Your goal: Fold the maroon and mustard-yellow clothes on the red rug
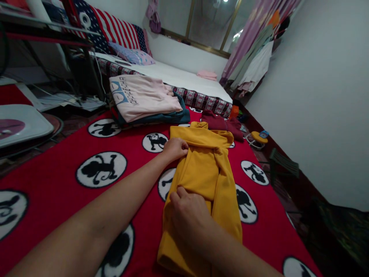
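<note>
You've got 1 left hand point(175, 149), 1 right hand point(190, 209): 2 total. Ahead of you: 1 yellow shirt point(201, 169), 1 dark red garment point(215, 122), 1 clothes pile point(150, 98), 1 red blanket point(60, 182), 1 white bed point(173, 74), 1 window point(204, 25), 1 yellow stool point(256, 137), 1 folding stool point(284, 163).

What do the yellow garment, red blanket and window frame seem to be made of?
Yellow garment: matte, soft fabric, perhaps cotton or fleece, judging by its thick, rounded folds; fibre unclear.
Red blanket: probably plush textile, from its dull, slightly fuzzy surface.
Window frame: likely metal, given its gold-toned sheen.
</note>
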{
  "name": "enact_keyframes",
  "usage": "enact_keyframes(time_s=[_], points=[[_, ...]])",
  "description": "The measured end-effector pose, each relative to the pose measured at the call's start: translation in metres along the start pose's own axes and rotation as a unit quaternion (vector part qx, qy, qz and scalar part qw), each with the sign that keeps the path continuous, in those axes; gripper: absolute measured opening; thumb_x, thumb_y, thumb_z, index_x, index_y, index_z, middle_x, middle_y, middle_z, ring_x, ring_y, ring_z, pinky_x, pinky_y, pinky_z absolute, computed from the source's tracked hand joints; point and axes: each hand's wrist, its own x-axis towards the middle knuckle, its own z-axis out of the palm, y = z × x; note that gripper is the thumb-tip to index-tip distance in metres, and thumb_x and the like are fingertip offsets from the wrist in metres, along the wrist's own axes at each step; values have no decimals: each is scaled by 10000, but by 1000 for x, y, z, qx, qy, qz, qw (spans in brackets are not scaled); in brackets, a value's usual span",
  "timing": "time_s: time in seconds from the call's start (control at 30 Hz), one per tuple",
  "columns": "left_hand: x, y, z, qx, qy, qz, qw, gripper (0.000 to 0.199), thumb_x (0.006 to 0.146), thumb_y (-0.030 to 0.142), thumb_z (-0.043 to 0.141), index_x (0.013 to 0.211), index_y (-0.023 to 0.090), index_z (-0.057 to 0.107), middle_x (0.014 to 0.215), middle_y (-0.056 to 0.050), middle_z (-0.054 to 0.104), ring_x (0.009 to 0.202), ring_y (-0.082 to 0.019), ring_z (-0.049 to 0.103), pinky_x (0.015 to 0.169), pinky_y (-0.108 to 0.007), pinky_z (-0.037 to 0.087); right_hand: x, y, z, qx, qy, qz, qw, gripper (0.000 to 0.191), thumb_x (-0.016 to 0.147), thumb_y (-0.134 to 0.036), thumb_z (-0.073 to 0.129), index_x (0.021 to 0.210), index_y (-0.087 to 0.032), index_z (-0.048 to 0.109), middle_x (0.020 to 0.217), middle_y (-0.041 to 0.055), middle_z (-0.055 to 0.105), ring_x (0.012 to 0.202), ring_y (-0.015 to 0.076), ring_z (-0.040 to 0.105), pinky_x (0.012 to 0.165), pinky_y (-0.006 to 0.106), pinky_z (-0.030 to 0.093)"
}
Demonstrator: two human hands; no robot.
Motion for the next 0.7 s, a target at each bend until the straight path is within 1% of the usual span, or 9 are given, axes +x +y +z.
enact_keyframes(time_s=[0.1,0.17,0.23,0.3,0.37,0.4,0.5,0.6,0.7], points=[[1,-1,2,-12,24,2,1000,245,704,269,608,862,236,793,842,-37,750,775,-199,653,612,-249,434,-3,6,4,21,40,-6,999,186,773,-116,546,904,-205,643,826,48,641,604,171,574,497,274,258],[4,-5,0,-42,26,-5,999,232,688,267,616,832,212,790,828,-40,749,759,-188,652,597,-239,429,-6,9,6,43,80,-21,996,152,772,-120,534,852,-211,626,795,28,621,580,149,538,505,273,243],[7,-11,-4,-99,15,-20,995,223,674,252,613,802,180,782,778,-41,742,704,-169,646,571,-225,423,-7,11,8,81,129,-43,987,132,784,-116,516,815,-210,602,784,16,602,594,136,525,525,265,265],[11,-18,-9,-163,3,-40,986,227,671,235,594,782,149,772,697,-42,724,618,-151,627,538,-217,419,-7,12,11,128,172,-67,974,142,805,-105,488,809,-207,586,796,14,590,647,133,539,563,249,311],[13,-24,-14,-200,6,-60,978,229,669,229,581,764,126,763,628,-44,699,547,-141,601,515,-217,417,-4,13,15,168,201,-92,961,168,829,-96,458,829,-205,586,810,16,583,697,133,554,605,237,350],[13,-26,-15,-201,13,-69,977,225,667,228,581,752,121,760,614,-48,693,533,-140,594,513,-219,418,-3,14,17,182,206,-103,956,179,837,-94,450,845,-205,590,818,18,583,714,133,558,620,233,362],[12,-26,-19,-145,25,-83,986,190,650,220,600,711,130,757,628,-61,699,567,-159,610,539,-231,428,4,18,25,195,192,-130,953,191,841,-88,450,869,-202,600,833,16,584,732,128,555,635,226,373],[10,-19,-20,-31,24,-102,994,162,629,225,639,708,156,762,661,-79,707,661,-206,640,600,-261,452,8,19,28,170,155,-137,964,167,839,-89,473,843,-196,601,816,9,575,715,125,536,619,231,356],[6,-11,-21,64,26,-125,990,155,651,250,667,745,173,763,732,-102,712,761,-256,656,665,-303,475,8,16,25,135,116,-126,976,133,852,-106,496,831,-183,602,827,19,579,721,133,526,616,243,349]])
